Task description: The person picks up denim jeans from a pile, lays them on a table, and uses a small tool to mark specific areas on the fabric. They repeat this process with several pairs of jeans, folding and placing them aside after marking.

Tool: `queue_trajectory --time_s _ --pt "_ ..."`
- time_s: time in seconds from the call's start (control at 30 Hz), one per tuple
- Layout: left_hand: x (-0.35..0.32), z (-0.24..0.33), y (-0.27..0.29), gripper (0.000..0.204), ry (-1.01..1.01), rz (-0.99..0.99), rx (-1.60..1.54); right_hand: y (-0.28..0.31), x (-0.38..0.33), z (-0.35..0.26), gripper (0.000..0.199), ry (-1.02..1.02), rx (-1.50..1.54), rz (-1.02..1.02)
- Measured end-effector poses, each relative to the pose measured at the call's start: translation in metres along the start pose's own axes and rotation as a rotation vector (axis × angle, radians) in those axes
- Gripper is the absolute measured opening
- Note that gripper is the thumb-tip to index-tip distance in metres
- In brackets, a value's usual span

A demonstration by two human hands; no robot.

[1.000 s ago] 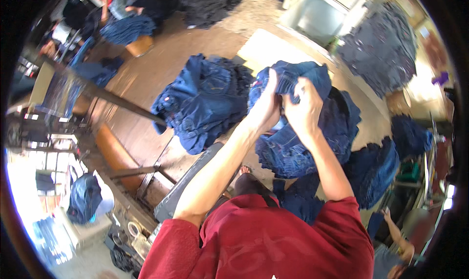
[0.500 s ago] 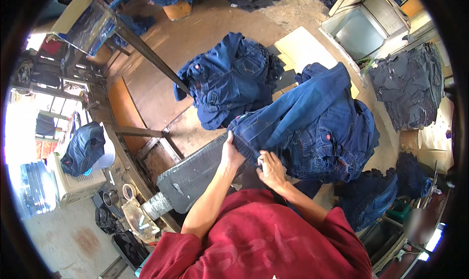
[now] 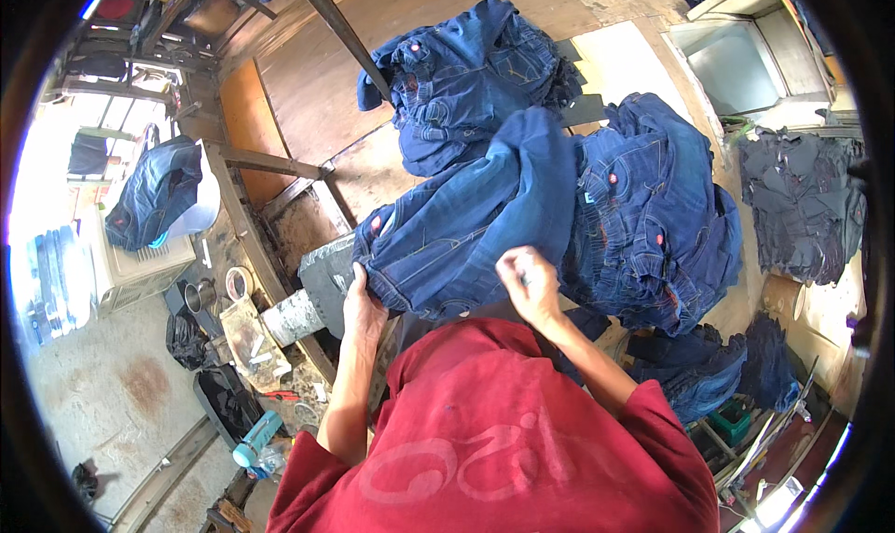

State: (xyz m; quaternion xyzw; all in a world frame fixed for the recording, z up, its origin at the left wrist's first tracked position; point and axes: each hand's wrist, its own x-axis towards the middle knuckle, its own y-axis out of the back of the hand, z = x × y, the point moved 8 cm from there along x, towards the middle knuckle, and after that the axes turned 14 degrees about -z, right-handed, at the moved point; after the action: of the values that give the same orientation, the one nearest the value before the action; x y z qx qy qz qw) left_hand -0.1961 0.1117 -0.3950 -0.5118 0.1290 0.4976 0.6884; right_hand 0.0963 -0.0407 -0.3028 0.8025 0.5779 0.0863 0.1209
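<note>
A pair of blue jeans (image 3: pixel 466 225) is drawn lengthwise over a dark padded beam (image 3: pixel 323 276), covering most of it. My left hand (image 3: pixel 365 307) grips the waistband end, thumb on top of the denim. Above the near edge of the jeans, my right hand (image 3: pixel 530 281) is closed; something small and dark seems to be between its fingers, too blurred to name. At the right, the jeans lie against a heap of jeans (image 3: pixel 653 216). Beyond them sits another pile of jeans (image 3: pixel 475 76).
A slanting metal post (image 3: pixel 340 31) stands by the far pile. On the left bench are a tape roll (image 3: pixel 240 281) and a metal cup (image 3: pixel 199 296). A plastic crate (image 3: pixel 140 267) bears folded jeans. Dark garments (image 3: pixel 804 207) are stacked at far right.
The jeans have been pulled left along the beam, away from the heap, and now cover more of it. My left hand moved left with the waistband; my right hand lifted off the cloth.
</note>
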Motion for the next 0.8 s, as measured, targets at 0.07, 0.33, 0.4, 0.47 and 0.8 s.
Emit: queue_trajectory --time_s 0.07,0.33,0.4,0.47,0.8 --pt "0.009 0.002 -0.020 0.054 0.018 -0.135 -0.025 0.027 0.006 0.013 0.040 -0.153 -0.298 0.070" --pt "0.051 -0.044 -0.095 0.055 0.204 -0.182 0.036 0.032 -0.035 0.067 0.031 -0.112 -0.596 0.014" --pt "0.051 -0.059 -0.106 0.056 0.205 -0.226 0.082 0.014 -0.079 0.089 0.031 -0.262 -0.495 -0.144" --pt "0.045 -0.054 -0.082 0.057 0.114 -0.049 0.198 -0.007 -0.110 0.119 0.034 -0.472 -0.344 -0.387" --pt "-0.014 0.079 0.106 0.054 -0.201 0.214 -0.046 -0.008 -0.034 0.169 0.047 -0.940 1.178 0.291"
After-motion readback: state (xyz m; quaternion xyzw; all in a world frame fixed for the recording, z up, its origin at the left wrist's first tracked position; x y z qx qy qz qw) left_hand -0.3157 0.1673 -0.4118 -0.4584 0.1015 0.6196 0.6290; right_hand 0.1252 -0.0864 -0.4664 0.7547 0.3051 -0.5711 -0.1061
